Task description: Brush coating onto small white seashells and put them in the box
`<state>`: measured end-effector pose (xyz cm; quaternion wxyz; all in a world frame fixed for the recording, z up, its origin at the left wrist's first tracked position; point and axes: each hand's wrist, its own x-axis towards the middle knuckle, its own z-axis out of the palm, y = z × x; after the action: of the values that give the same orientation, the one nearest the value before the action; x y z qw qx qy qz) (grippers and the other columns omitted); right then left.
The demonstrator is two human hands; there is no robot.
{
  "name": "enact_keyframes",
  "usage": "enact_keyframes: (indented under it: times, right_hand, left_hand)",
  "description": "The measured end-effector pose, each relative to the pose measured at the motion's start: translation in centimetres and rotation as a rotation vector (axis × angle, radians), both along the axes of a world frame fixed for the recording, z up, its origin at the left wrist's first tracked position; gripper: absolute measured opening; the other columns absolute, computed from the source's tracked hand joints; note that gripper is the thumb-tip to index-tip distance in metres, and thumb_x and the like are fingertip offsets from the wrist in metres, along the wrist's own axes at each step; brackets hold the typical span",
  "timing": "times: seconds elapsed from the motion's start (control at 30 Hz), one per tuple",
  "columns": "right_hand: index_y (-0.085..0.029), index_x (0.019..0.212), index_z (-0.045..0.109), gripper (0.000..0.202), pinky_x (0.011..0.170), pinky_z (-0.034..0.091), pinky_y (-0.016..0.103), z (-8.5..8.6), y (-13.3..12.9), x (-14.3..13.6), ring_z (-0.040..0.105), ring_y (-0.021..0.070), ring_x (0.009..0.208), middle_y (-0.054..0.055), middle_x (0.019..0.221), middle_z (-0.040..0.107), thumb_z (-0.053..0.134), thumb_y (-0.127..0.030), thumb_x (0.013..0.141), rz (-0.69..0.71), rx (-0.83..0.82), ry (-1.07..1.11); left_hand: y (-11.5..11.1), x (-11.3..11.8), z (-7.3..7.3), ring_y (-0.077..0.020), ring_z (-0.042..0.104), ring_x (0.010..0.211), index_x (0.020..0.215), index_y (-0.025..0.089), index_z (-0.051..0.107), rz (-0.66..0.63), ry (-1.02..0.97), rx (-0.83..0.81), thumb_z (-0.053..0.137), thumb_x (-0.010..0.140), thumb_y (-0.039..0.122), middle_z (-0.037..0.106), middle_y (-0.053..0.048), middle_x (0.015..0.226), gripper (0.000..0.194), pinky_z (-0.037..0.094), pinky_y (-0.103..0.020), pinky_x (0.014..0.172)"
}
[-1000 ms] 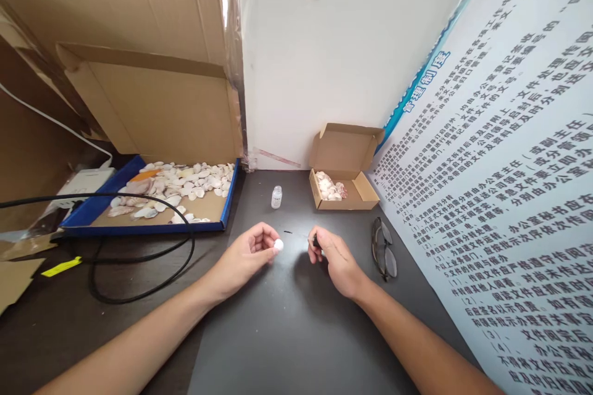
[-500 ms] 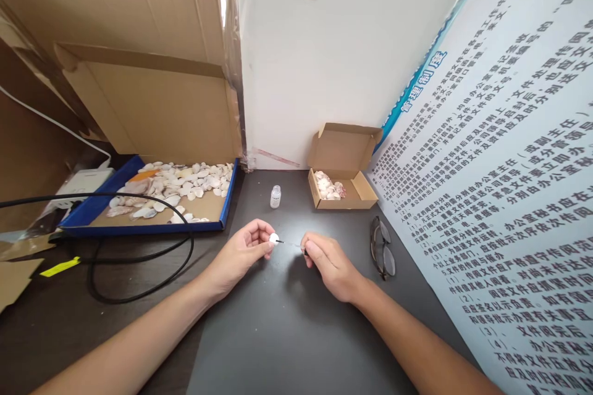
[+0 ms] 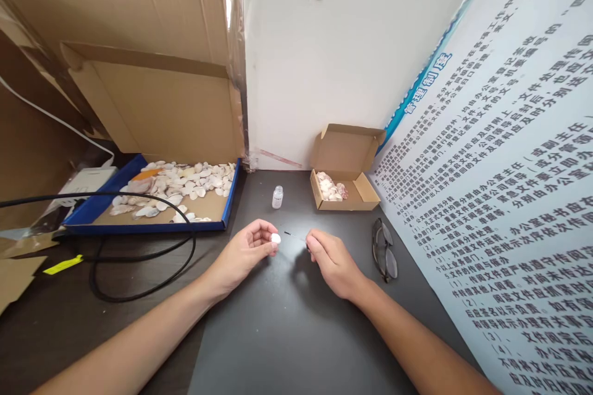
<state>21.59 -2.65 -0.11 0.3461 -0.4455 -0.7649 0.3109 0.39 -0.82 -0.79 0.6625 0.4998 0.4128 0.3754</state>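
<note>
Between the thumb and fingers of my left hand (image 3: 252, 244) is a small white shell (image 3: 276, 239). My right hand (image 3: 331, 259) pinches a thin brush (image 3: 295, 236) with a clear stem and a dark tip, which points left toward the shell with a gap between them. The brush's handle end is mostly hidden in my fingers. Just beyond both hands a small clear glass bottle (image 3: 277, 197) with a label stands upright on the dark mat (image 3: 259, 333).
At left, a blue-edged cardboard box (image 3: 225, 213) holds many shells, with a black cable (image 3: 139, 257) looping before it. A small open cardboard box (image 3: 368, 194) with shells stands back right. Glasses (image 3: 384, 252) lie right of my right hand. A printed poster (image 3: 509, 166) slants along the right.
The brush tip has moved away from the shell, right and slightly upward, leaving a gap. My left hand still holds the shell. The whole view has shifted slightly.
</note>
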Motion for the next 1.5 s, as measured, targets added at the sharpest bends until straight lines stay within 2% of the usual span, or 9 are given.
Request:
enact_keyframes:
  times: [0.17, 0.37, 0.63, 0.93, 1.13, 1.37, 1.5]
  right_hand:
    - [-0.018, 0.076, 0.042, 0.034, 0.062, 0.031, 0.025, 0.3, -0.24, -0.07, 0.044, 0.0161, 0.065, -0.001, 0.072, 0.047, 0.031, -0.035, 0.102, 0.129, -0.02, 0.016]
    - [-0.017, 0.076, 0.042, 0.034, 0.06, 0.03, 0.026, 0.17, -0.21, -0.1, 0.045, 0.0162, 0.065, 0.0, 0.07, 0.047, 0.03, -0.035, 0.102, 0.067, -0.03, -0.018]
    - [-0.017, 0.078, 0.043, 0.034, 0.063, 0.032, 0.026, 0.53, -0.62, -0.25, 0.046, 0.0168, 0.066, 0.0, 0.072, 0.049, 0.03, -0.036, 0.103, 0.139, -0.033, 0.01]
    - [-0.017, 0.077, 0.044, 0.034, 0.061, 0.03, 0.025, 0.03, -0.29, -0.29, 0.046, 0.0163, 0.066, 0.0, 0.071, 0.049, 0.033, -0.037, 0.103, 0.08, -0.047, -0.035]
    - [-0.017, 0.08, 0.045, 0.031, 0.063, 0.032, 0.025, 0.24, -0.53, -0.28, 0.046, 0.0158, 0.067, 0.0, 0.074, 0.05, 0.034, -0.035, 0.103, 0.154, -0.052, -0.015]
    - [-0.017, 0.079, 0.044, 0.034, 0.061, 0.031, 0.026, 0.08, -0.36, -0.27, 0.046, 0.0166, 0.067, 0.0, 0.073, 0.05, 0.032, -0.036, 0.103, 0.098, -0.051, -0.053]
    - [-0.017, 0.079, 0.045, 0.033, 0.063, 0.032, 0.026, 0.26, -0.55, -0.36, 0.046, 0.0166, 0.067, 0.0, 0.073, 0.05, 0.031, -0.035, 0.103, 0.144, -0.039, -0.024]
  left_hand:
    - [0.02, -0.08, -0.26, -0.0062, 0.05, 0.077, 0.098, 0.013, 0.05, -0.007, 0.018, 0.037, 0.07, 0.075, 0.036, 0.051, 0.001, 0.086, 0.038, 0.042, -0.018, 0.073]
    - [-0.03, 0.05, -0.17, -0.007, 0.051, 0.076, 0.097, 0.013, 0.049, -0.016, 0.009, 0.011, 0.071, 0.072, 0.034, 0.051, 0.001, 0.085, 0.04, 0.043, -0.018, 0.073]
    - [-0.03, -0.08, -0.2, -0.0075, 0.051, 0.073, 0.095, 0.013, 0.048, -0.009, 0.03, 0.034, 0.069, 0.074, 0.037, 0.05, 0.0, 0.083, 0.038, 0.042, -0.02, 0.073]
    - [0.01, -0.05, -0.52, -0.0065, 0.047, 0.073, 0.099, 0.013, 0.049, -0.013, 0.048, 0.039, 0.068, 0.076, 0.04, 0.049, 0.0, 0.085, 0.04, 0.041, -0.019, 0.07]
    - [0.04, 0.0, -0.37, -0.0075, 0.046, 0.074, 0.097, 0.013, 0.049, -0.019, 0.049, 0.062, 0.067, 0.075, 0.041, 0.047, -0.001, 0.085, 0.041, 0.042, -0.019, 0.067]
    - [-0.07, 0.01, -0.25, -0.0075, 0.045, 0.074, 0.097, 0.013, 0.048, -0.016, 0.057, 0.062, 0.067, 0.075, 0.042, 0.047, -0.001, 0.086, 0.041, 0.042, -0.019, 0.066]
    - [-0.13, 0.09, -0.25, -0.0079, 0.045, 0.074, 0.096, 0.013, 0.048, -0.021, 0.054, 0.061, 0.068, 0.074, 0.042, 0.047, -0.001, 0.085, 0.041, 0.042, -0.019, 0.065]
